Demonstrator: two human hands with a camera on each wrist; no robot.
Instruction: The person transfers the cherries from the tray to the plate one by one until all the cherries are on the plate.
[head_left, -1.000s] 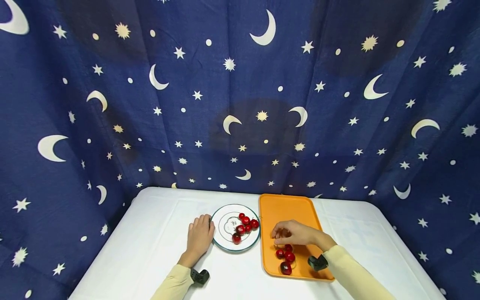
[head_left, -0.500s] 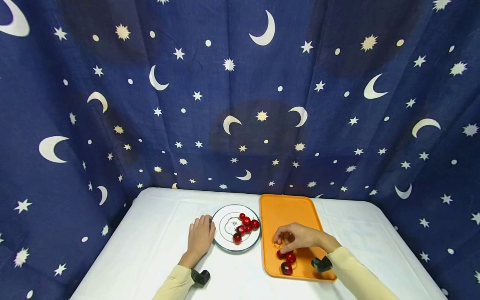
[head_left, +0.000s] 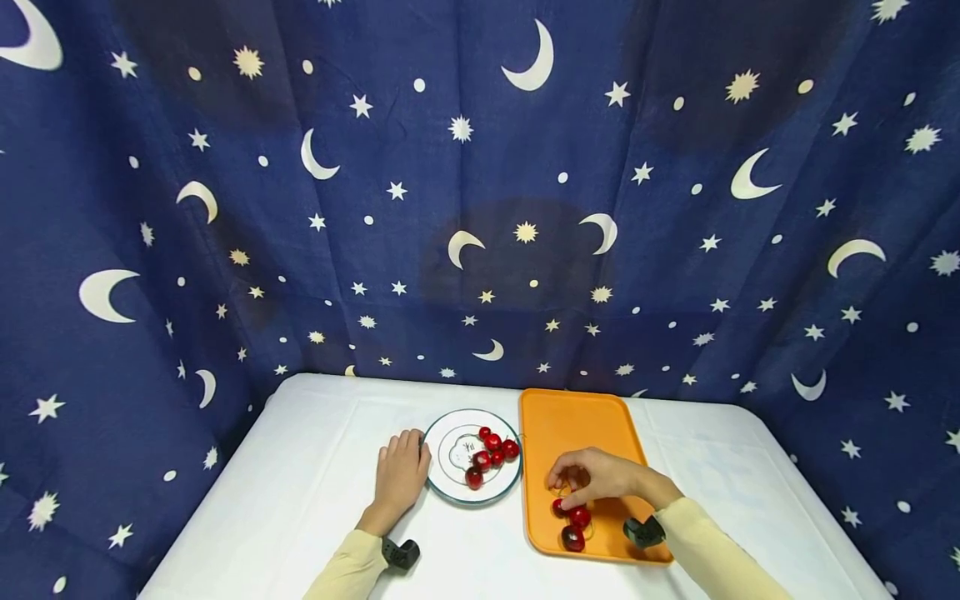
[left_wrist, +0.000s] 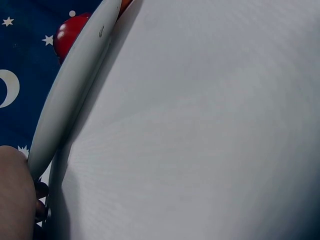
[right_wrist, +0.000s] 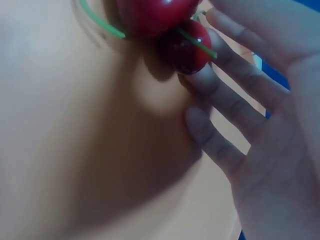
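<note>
My left hand (head_left: 401, 471) holds the left rim of a white plate (head_left: 442, 479) with a dark green edge. Several red cherries (head_left: 482, 460) lie on the plate's right half. In the left wrist view the plate (left_wrist: 75, 95) appears edge-on, with fingertips (left_wrist: 42, 190) by its rim. Over the orange tray (head_left: 577, 417), my right hand (head_left: 600, 475) has its fingers bent round a small stemmed cherry (right_wrist: 192, 50); the thumb tip is out of the right wrist view. A larger cherry (right_wrist: 155, 15) touches it. Nearer the tray's front lies a dark red cherry (head_left: 573, 538).
A white cloth covers the table (head_left: 330, 450). Plate and tray stand side by side, nearly touching. Behind the table hangs a blue curtain (head_left: 420, 275) with moons and stars. Each wrist wears a black camera (head_left: 401, 553).
My right hand has come down and slightly nearer over the tray's cherries, covering one seen a second ago. The left hand and the plate stay put.
</note>
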